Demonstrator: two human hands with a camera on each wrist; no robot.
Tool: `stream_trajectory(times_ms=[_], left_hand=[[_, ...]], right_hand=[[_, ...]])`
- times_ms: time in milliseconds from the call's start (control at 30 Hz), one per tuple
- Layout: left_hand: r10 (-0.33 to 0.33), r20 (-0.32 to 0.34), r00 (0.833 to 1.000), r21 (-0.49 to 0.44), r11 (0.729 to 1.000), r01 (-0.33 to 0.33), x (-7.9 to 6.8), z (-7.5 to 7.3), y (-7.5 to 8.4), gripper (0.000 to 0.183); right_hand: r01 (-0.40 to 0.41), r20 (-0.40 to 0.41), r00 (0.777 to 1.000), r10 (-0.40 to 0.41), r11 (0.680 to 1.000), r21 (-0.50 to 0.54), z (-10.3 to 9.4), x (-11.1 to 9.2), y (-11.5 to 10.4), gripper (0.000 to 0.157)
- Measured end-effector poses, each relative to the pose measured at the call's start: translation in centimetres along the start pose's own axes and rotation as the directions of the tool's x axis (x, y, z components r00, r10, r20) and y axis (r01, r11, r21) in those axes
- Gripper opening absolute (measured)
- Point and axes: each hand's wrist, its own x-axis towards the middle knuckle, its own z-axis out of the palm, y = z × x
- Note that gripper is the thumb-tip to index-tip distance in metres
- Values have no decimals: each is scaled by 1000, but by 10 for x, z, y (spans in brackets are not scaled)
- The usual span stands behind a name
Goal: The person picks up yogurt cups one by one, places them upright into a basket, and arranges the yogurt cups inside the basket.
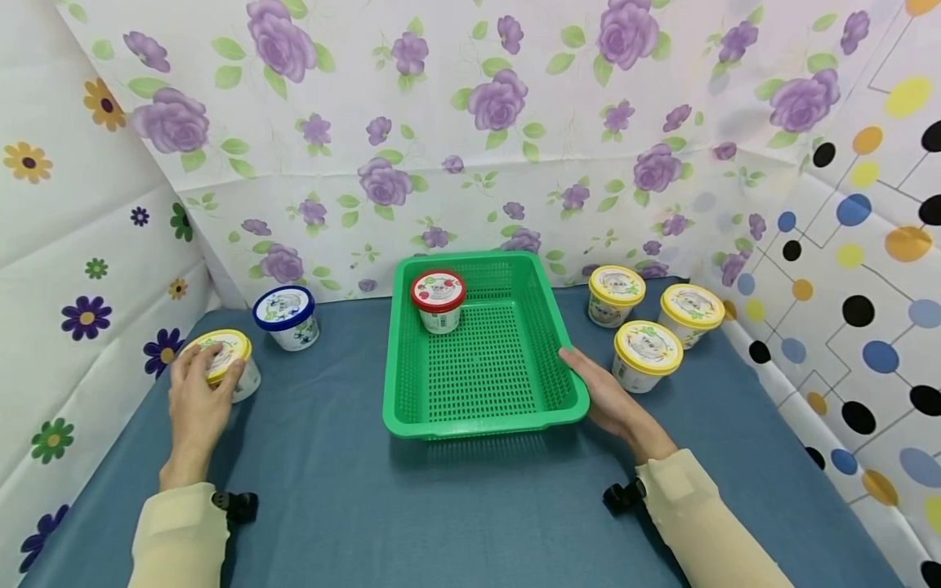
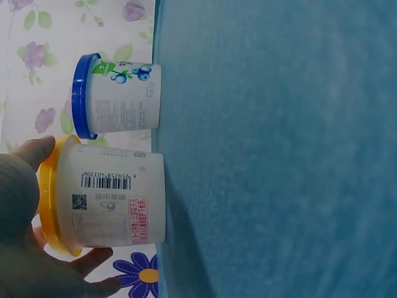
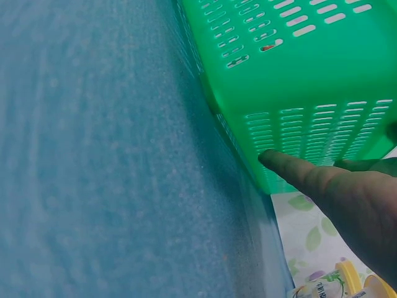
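Left grip (image 1: 197, 400) pinches the yellow-lidded tub (image 2: 115, 198) standing beneath it on the bench (image 1: 323, 506); right grip (image 1: 604, 398) grasps the green basket (image 1: 478, 428). We judge the tub light, smooth and dentable, best held by its stiffer lid (image 2: 52, 205).

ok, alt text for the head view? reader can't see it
A person's left hand grips a yellow-lidded tub, while the right hand holds the side of a green basket containing a red-lidded tub. A blue-lidded tub stands near the left hand; three more yellow-lidded tubs stand right of the basket.
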Motion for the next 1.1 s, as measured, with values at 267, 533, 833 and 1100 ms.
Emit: stream_trajectory(times_ms=[267,533,833,1100], left_hand=[[4,12,1000,-2,1000,-4,1,-4,1,62],[0,35,999,-7,1000,0,3,-7,1,65],[-1,36,999,14,1000,0,5,-9,0,68],[-16,23,1000,38,999,15,2,-11,5,67]], right_hand=[[8,4,1000,-8,1000,-1,-1,0,0,73],[7,-3,1000,-7,1000,-11,-1,1,1,75],[-5,-10,1000,5,1000,-18,0,0,0,76],[0,-10,1000,0,1000,-17,1,0,0,76]])
